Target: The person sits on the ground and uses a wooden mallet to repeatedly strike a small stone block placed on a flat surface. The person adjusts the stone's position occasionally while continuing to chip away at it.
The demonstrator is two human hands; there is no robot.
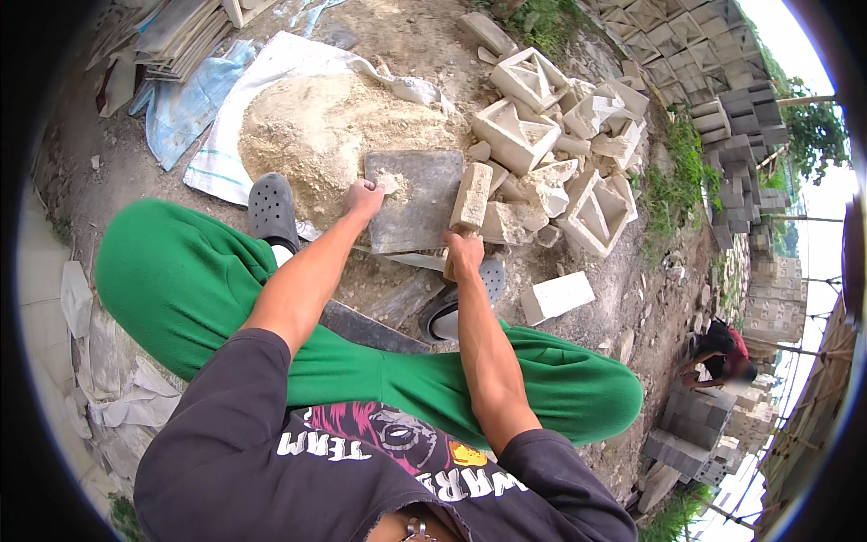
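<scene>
My left hand [364,198] is closed on a pale broken chunk [389,183] and keeps it at the left part of a flat dark slab [427,203]. In my right hand [464,253] is the handle of a mallet. Its blocky, dust-covered mallet head [471,196] stands over the slab's right edge, apart from the chunk. Crumbs and dust lie on the slab around the chunk. Left of the slab a heap of pale crushed material [312,126] spreads over a white sack sheet [221,154].
Broken pale blocks [517,134] with triangular hollows are piled at the right. A whitish block [558,298] lies nearer. My clogs [273,210] flank the slab. Blue sheeting [194,99] and stacked boards [185,41] sit far left. Another person [718,355] bends by grey blocks [691,425].
</scene>
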